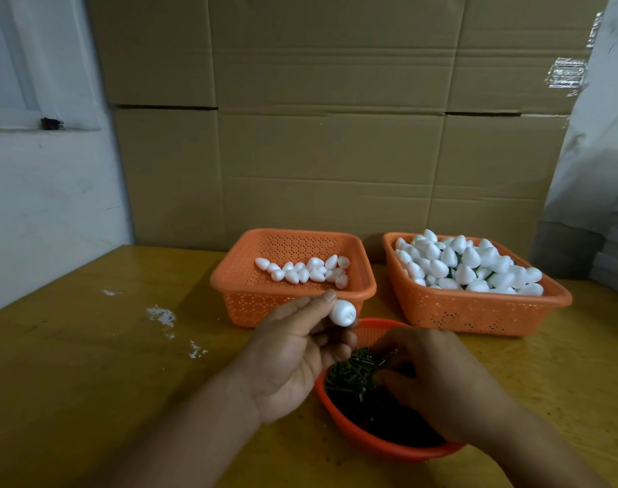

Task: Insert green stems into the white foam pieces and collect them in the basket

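Observation:
My left hand (297,350) pinches a white foam piece (342,312) between thumb and fingertips, just above the far rim of a round orange bowl (381,447). The bowl holds a heap of short green stems (353,373). My right hand (437,378) reaches down into that heap with curled fingers; whether it holds a stem is hidden. Behind them, the left orange basket (293,297) holds several plain foam pieces (305,271). The right orange basket (476,311) is piled with foam pieces (466,265) with green showing between them.
Everything sits on a yellow wooden table (89,364). White foam crumbs (163,317) lie on its left part. Stacked cardboard boxes (335,135) form a wall right behind the baskets. A grey plastic-wrapped stack (596,206) stands at the right.

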`<action>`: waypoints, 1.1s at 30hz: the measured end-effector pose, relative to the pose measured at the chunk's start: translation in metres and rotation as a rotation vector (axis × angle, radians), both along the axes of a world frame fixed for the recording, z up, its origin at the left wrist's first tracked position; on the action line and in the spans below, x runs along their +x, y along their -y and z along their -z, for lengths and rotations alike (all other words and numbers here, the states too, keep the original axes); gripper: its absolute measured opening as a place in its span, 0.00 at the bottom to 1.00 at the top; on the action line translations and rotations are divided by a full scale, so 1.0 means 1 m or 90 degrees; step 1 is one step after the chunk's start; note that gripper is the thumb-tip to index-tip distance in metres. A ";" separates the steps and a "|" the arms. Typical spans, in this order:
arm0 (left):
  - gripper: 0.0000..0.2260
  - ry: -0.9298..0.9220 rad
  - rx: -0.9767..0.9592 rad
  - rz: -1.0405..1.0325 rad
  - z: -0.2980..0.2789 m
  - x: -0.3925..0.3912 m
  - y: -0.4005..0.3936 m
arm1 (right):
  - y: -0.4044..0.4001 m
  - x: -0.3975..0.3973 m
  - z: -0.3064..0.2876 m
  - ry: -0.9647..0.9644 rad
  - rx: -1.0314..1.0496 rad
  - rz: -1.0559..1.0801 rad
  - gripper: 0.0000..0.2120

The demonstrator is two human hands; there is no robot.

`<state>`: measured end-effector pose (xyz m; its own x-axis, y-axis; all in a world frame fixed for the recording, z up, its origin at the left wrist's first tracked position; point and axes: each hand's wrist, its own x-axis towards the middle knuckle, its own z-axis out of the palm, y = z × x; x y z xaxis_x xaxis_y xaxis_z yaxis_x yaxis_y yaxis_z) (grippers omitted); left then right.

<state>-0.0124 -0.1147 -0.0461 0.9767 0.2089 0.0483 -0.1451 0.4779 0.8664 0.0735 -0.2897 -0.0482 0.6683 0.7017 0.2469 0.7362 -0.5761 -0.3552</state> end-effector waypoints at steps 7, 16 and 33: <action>0.10 -0.011 -0.011 -0.004 0.000 0.000 0.001 | -0.001 -0.004 0.000 0.050 0.167 -0.012 0.03; 0.10 -0.037 -0.031 -0.014 0.000 0.000 0.001 | -0.001 -0.014 -0.006 -0.026 0.386 -0.093 0.09; 0.14 -0.047 -0.032 -0.020 0.000 0.000 0.005 | -0.004 -0.028 -0.007 0.012 0.393 -0.096 0.03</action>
<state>-0.0123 -0.1196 -0.0458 0.9701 0.2402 -0.0350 -0.0975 0.5177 0.8500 0.0456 -0.2861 -0.0412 0.5653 0.5116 0.6471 0.8024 -0.1590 -0.5752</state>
